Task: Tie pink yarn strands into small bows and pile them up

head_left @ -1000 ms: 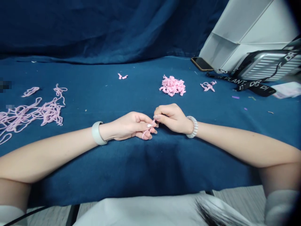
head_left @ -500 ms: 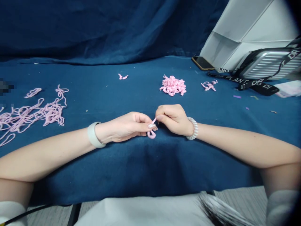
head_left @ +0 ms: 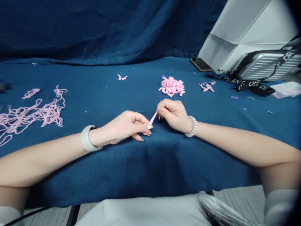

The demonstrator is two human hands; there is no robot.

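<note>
A short strand of pink yarn point(head_left: 153, 118) runs taut between my hands. My left hand point(head_left: 124, 126) pinches its lower end at the fingertips, and my right hand point(head_left: 174, 115) pinches its upper end between thumb and forefinger. Farther back, beyond my hands, lies a heap of small knotted pink yarn pieces point(head_left: 171, 86). A loose tangle of long pink yarn point(head_left: 35, 115) lies well to the left of my left hand. Two small knotted bits, one point(head_left: 121, 77) at the back and one point(head_left: 207, 87) on the right, lie apart from the heap.
Everything lies on a dark blue cloth point(head_left: 150, 166) that rises as a backdrop behind. At back right are a phone point(head_left: 199, 64), a ridged silver case point(head_left: 265, 66) with a black lettered strap point(head_left: 255, 87), and a white folded panel point(head_left: 235, 37).
My hands have drawn slightly apart, and my left hand has moved down and left. The pink yarn, a drooping loop earlier, now stretches straight between my fingertips.
</note>
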